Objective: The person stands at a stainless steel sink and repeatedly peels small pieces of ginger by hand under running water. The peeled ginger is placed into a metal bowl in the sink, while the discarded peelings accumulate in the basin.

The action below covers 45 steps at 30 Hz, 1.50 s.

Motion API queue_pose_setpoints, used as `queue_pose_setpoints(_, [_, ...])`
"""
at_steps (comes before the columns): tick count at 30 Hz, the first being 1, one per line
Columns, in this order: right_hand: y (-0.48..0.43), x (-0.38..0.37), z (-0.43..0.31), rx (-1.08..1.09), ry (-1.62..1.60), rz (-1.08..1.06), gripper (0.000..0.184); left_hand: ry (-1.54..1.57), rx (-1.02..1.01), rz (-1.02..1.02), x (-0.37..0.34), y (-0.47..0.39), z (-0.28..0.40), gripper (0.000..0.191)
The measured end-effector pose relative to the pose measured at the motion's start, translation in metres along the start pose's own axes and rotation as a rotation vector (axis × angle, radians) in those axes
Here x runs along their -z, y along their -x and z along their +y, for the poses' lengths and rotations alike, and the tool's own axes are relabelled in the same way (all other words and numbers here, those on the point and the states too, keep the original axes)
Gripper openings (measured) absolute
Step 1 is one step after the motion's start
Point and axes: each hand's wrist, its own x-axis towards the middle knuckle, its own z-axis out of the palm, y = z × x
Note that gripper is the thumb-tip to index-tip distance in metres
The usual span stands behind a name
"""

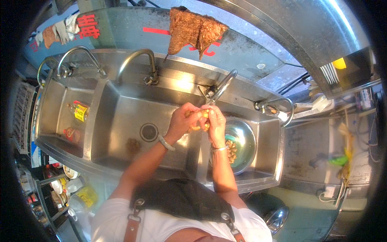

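Observation:
My left hand [185, 118] and my right hand [216, 121] meet over the divider between two basins, just below a chrome faucet [226, 83]. Between their fingertips they grip a small yellow-tan piece of food [206, 113], partly hidden by the fingers; its exact kind is unclear. Under my right forearm, in the right basin, rests a round stainless steel bowl [249, 142]. Several tan food chunks [231, 151] lie inside it, against a greenish perforated surface. My forearm covers the bowl's left part.
The wide middle basin [124, 115] has a round drain [149, 132]. Plastic bottles [80, 112] lie in the left basin. Several curved faucets [139, 56] rise along the back ledge. A brown cloth [193, 31] hangs on the panel behind. Containers fill a rack [45, 181] at lower left.

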Motion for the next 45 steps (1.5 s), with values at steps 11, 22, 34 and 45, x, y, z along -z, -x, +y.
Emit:
queue_pose_setpoints(11, [0.001,0.02,-0.009,0.242,0.562,-0.129,0.02,0.172,0.373,-0.201,0.007,-0.004,0.003,0.013])
queue_pose_setpoints(22, [-0.007,0.02,-0.004,0.196,0.577,-0.101,0.018,0.098,0.392,-0.224,0.004,-0.016,0.008,0.016])
queue_pose_setpoints(34, [-0.018,0.023,0.01,0.056,0.361,-0.017,0.015,0.051,0.246,-0.196,-0.002,-0.022,-0.02,0.015])
queue_pose_setpoints(45, [-0.004,0.02,0.007,-0.013,0.078,0.015,0.014,0.109,0.239,-0.038,0.002,-0.007,-0.001,0.018])
